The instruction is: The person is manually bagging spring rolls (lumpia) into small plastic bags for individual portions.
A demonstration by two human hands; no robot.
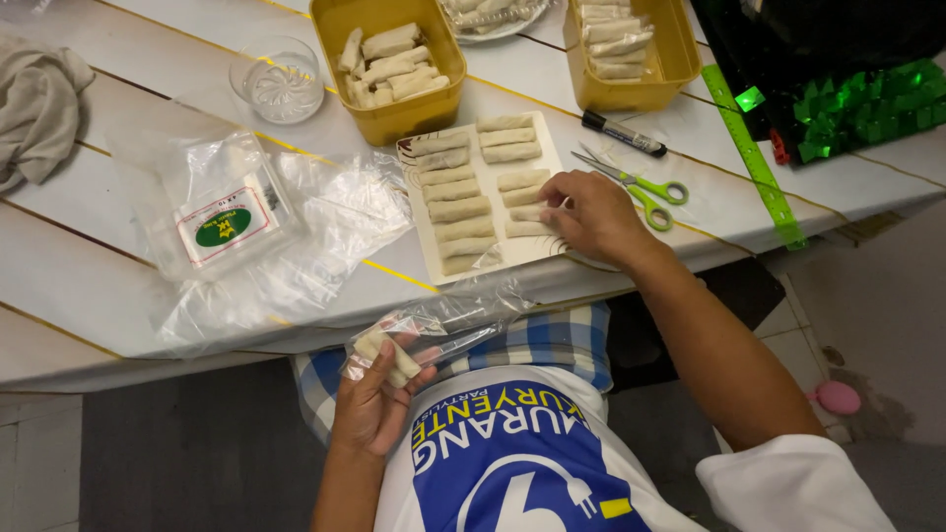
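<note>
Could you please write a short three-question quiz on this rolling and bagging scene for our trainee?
1. True or false: the right hand rests on the rolls on the white tray.
2. What does the left hand hold?
3. What lies nearest the green scissors: (a) black marker, (b) glass bowl, (c) grey cloth?

Key: 1 true; 2 a clear plastic bag with rolls inside; 3 a.

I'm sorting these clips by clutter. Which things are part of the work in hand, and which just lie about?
In use: left hand holding clear bag with rolls; right hand on rolls on tray; yellow tubs.

Lying about: scissors, marker, green ruler, grey cloth, glass bowl.
</note>
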